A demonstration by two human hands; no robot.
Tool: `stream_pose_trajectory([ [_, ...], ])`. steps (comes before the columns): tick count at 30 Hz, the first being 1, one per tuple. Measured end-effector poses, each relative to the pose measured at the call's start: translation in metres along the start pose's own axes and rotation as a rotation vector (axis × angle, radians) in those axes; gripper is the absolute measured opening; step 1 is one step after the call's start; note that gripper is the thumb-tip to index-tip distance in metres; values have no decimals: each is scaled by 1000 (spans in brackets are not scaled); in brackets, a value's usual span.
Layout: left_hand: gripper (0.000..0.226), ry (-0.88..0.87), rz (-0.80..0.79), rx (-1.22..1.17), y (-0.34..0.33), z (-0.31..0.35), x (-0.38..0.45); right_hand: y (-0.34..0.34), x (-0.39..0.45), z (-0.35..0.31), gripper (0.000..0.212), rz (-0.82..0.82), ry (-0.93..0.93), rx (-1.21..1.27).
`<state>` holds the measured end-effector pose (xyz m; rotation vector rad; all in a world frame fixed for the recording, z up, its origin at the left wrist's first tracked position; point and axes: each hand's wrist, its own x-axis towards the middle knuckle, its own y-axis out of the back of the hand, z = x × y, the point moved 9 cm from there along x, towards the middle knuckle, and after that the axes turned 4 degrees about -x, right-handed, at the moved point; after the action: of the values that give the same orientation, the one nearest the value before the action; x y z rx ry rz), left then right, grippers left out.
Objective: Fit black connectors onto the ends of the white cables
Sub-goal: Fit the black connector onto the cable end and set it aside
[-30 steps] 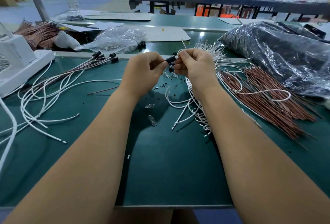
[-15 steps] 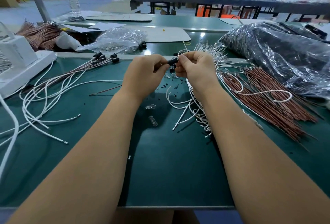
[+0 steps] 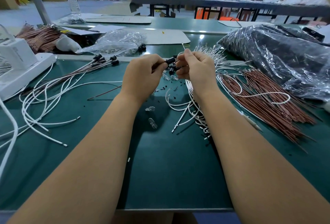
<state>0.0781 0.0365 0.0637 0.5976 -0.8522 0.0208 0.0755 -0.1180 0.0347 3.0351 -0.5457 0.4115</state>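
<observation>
The left hand [image 3: 142, 73] pinches a connector [image 3: 169, 61], its long axis horizontal, pointing right. The right hand [image 3: 195, 68] pinches a cable [image 3: 184, 46].

Both forearms reach toward 12 o'clock, converging. The left hand [image 3: 142, 73] is curled, fingertips pinching toward 3 o'clock; the right hand [image 3: 196, 70] is curled too, fingertips raised toward 11 o'clock.

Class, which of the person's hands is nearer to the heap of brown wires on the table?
Right. The right hand is just left of the brown wires; the left hand lies farther left, beyond it.
</observation>
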Motion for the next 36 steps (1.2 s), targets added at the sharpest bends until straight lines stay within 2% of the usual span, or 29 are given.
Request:
stream_pose_trajectory([
  [3, 14, 3, -16, 7, -1, 0, 0, -4, 1, 1, 26, -38, 2, -32],
  [8, 13, 88, -24, -81, -4, -6, 1, -8, 1, 0, 8, -69, 60, -122],
  [17, 11, 176, -98, -257, -10, -10, 3, -8, 2, 0, 13, -80, 81, -94],
  [23, 13, 330, -217, -358, -21, -27, -2, -10, 1, 0, 15, -86, 97, -205],
  [27, 12, 306, -161, -372, -17, -22, -1, -5, 4, 1, 9, -58, 64, -128],
  [29, 10, 316, -85, -376, -12, -24, -1, 0, 7, 3, 15, -26, 22, -100],
  [30, 10, 323, -45, -367, -9, -27, -1, 2, 8, 5, 18, -24, 13, -144],
  [32, 9, 345, 16, -333, -3, -35, -1, -1, 9, 6, 22, -79, 50, -412],
  [36, 12, 406, 29, -298, -5, -51, -5, -29, 3, 17, 43, -378, 185, -1121],
])
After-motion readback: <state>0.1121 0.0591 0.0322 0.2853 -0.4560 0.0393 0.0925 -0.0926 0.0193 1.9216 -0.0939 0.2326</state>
